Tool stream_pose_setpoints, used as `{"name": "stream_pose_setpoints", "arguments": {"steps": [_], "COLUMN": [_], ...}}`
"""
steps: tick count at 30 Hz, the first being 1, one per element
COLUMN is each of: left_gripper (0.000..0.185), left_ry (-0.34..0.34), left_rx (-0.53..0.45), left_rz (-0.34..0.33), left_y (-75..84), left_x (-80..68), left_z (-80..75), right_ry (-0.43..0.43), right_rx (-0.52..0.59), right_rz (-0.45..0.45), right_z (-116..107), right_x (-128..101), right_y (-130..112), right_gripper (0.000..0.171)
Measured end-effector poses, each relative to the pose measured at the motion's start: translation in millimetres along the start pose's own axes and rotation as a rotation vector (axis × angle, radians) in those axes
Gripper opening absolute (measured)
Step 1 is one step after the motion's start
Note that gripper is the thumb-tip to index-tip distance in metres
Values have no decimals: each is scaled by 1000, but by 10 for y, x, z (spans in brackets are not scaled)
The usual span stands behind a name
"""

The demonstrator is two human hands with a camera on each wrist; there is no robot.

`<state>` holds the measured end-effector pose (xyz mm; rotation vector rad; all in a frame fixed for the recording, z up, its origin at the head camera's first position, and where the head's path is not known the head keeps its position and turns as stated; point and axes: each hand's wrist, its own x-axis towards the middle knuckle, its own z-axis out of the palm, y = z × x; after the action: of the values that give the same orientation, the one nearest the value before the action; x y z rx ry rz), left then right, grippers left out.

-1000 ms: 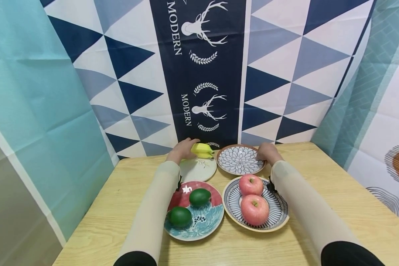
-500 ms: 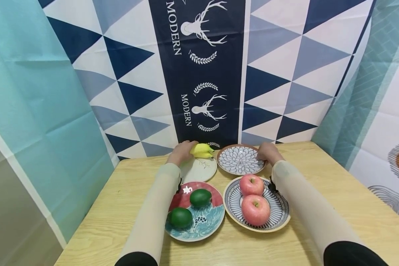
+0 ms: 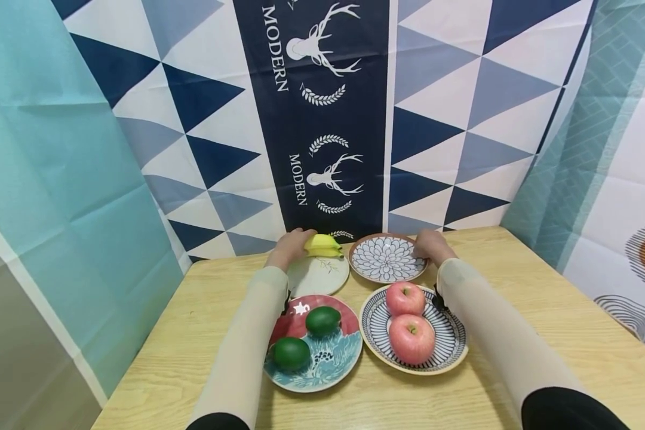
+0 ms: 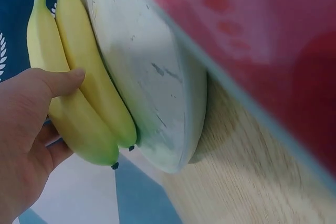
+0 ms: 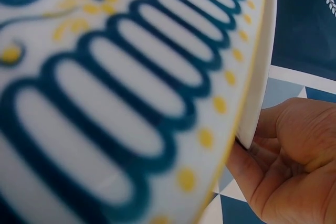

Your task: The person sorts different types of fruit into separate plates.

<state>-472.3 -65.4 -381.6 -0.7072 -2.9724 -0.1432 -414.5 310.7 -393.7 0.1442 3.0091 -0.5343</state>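
My left hand (image 3: pixel 297 243) grips a small bunch of yellow bananas (image 3: pixel 323 245) at the far edge of a small white plate (image 3: pixel 319 276). In the left wrist view the thumb of that hand (image 4: pixel 37 119) lies over the bananas (image 4: pixel 84 98), which touch the white plate's rim (image 4: pixel 157 98). My right hand (image 3: pixel 430 243) is at the right rim of a blue-and-white flower-patterned plate (image 3: pixel 387 260). Seen from the right wrist, its curled fingers (image 5: pixel 278 166) hold the patterned plate's edge (image 5: pixel 257 93) from beneath.
Nearer to me, a red-and-teal plate (image 3: pixel 330 364) carries two green avocados (image 3: pixel 322 319). A striped plate (image 3: pixel 451 346) carries two red apples (image 3: pixel 411 338). The wooden table (image 3: pixel 543 298) is walled by patterned cloth at the back and sides.
Almost nothing: the left hand with the bananas has shifted very slightly at the white plate's far rim. The right hand stays on the patterned plate's rim.
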Motion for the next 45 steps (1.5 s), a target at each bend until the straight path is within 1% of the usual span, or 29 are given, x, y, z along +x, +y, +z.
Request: {"name": "stream_pose_setpoints", "arguments": {"steps": [4, 8, 13, 20, 25, 29, 33, 37, 41, 45], "left_gripper": [58, 58, 59, 59, 58, 58, 58, 58, 60, 59], "left_ry": [11, 26, 34, 48, 26, 1, 7, 19, 6, -4], "left_rx": [16, 31, 34, 26, 50, 84, 92, 103, 109, 104], "left_rz": [4, 29, 65, 113, 142, 159, 181, 195, 215, 236], "left_y": [10, 25, 85, 242, 368, 464, 558, 644, 742, 862], "left_x": [-30, -46, -38, -66, -89, -106, -97, -65, -26, 8], "left_z": [-49, -116, -182, -294, -374, -435, -488, -495, -450, -399], "right_ry": [10, 27, 26, 27, 12, 15, 29, 8, -36, -44], "right_rx": [-18, -50, -68, -49, -25, -48, -71, -64, -33, -15], "right_rz": [-13, -26, -16, -13, 1, -16, -27, -17, 8, 25], "right_z": [-38, -73, -81, -83, -76, -87, -116, -131, -90, -28], "right_x": [-41, -61, -56, -52, -47, -61, -75, -71, -43, -8], "right_y": [-21, -28, -21, -3, 19, 15, -11, -21, 10, 42], "right_gripper": [23, 26, 26, 26, 25, 25, 25, 25, 25, 22]}}
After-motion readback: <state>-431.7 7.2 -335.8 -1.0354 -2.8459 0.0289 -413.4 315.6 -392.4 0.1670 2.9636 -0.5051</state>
